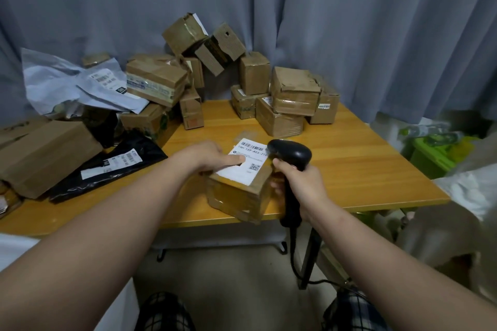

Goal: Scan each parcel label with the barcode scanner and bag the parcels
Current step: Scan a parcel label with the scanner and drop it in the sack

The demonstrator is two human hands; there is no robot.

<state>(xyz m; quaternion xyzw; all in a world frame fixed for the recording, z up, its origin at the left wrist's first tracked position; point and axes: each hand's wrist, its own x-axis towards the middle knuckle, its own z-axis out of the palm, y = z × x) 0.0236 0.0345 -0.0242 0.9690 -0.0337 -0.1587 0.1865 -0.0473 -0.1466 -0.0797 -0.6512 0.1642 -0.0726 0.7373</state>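
A small brown cardboard parcel [238, 196] is held just above the front edge of the wooden table [363, 164]. Its white label [248, 161] with barcode and QR code faces up. My left hand [209, 157] grips the parcel from the left, with the thumb lying on the label. My right hand [301, 185] grips the handle of a black barcode scanner [291, 154]. The scanner's head hangs over the label's right edge, close to the barcode. Its cable drops below the table.
Several brown boxes [293, 94] are piled at the back of the table against a grey curtain. A black mailer bag [113, 166], grey mailer bags [80, 83] and a large box [45, 153] lie at the left. A green crate [438, 153] stands on the right.
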